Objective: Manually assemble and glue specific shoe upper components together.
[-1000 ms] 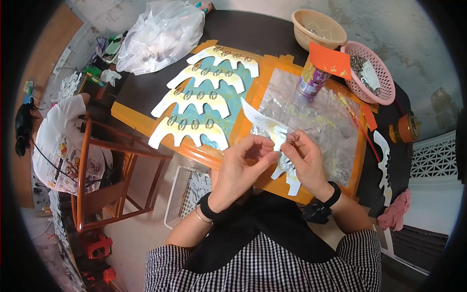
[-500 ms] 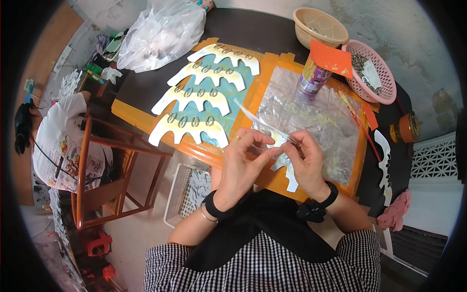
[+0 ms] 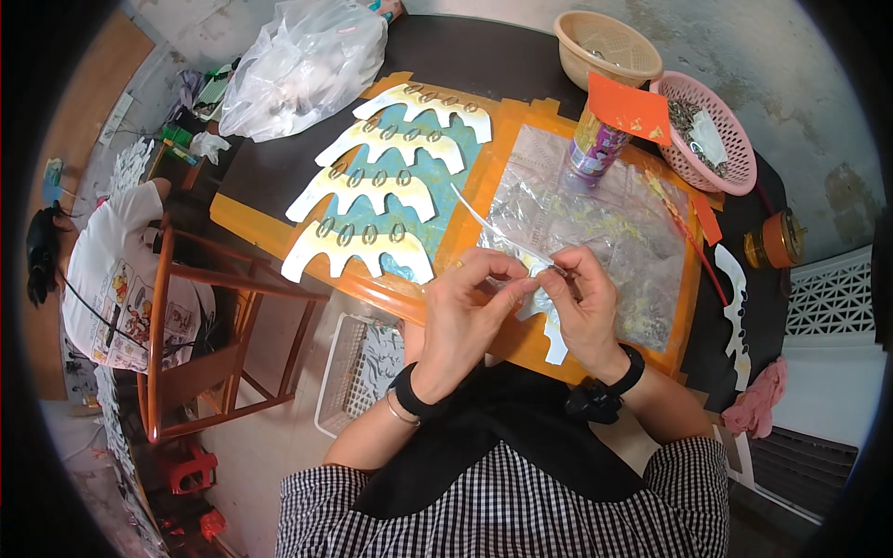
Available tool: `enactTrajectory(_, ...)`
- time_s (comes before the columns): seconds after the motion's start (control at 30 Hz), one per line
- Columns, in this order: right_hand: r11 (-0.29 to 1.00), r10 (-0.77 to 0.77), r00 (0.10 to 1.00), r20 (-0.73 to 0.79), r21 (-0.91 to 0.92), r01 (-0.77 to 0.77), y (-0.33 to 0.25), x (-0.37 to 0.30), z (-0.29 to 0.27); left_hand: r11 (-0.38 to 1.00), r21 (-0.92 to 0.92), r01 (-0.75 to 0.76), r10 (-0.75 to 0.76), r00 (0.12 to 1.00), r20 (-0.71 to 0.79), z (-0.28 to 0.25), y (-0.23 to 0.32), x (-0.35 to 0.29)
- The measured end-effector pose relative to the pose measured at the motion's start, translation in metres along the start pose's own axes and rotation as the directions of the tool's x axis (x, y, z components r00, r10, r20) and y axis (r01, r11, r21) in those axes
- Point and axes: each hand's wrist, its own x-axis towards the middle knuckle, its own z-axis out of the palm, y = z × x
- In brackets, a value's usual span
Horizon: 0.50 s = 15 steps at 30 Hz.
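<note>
Above the near edge of the taped work area, my left hand [image 3: 468, 305] and my right hand [image 3: 584, 302] come together, fingertips pinched on a white scalloped piece [image 3: 554, 342] with yellow smears. One narrow end of it sticks up to the far left of my fingers. Whether a small metal ring is between my fingertips is hidden. Left of my hands lie several similar white scalloped pieces [image 3: 358, 244], one behind another on a blue-green sheet [image 3: 409, 203]. Dark oval metal rings [image 3: 370, 232] stand in a row along each.
A purple can [image 3: 593, 153] under an orange card [image 3: 629, 108] stands on clear plastic film [image 3: 633, 293]. Behind are a beige basket [image 3: 609, 51] and a pink basket [image 3: 735, 167] of metal parts. A plastic bag [image 3: 307, 70] sits back left; a person [image 3: 135, 279] is beside a wooden chair [image 3: 200, 349].
My hands stay pinched on the white piece, with only small finger movements. The piece's raised end has tilted slightly, and the whole view has shifted a little.
</note>
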Motion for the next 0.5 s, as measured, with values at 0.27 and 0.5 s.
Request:
enactTrajectory(0.27, 0.995, 0.082, 0.997, 0.010, 0.049, -0.083, -0.009, 0.002, -0.001, 0.973, 0.194, -0.124, 0.112, 0.991, 0.070, -0.003, 0.005, 0.006)
enactTrajectory(0.5, 0.995, 0.083, 0.997, -0.010, 0.060, -0.082, -0.011, 0.002, -0.002, 0.978, 0.207, 0.012, -0.040, 0.990, 0.135, 0.000, 0.015, 0.008)
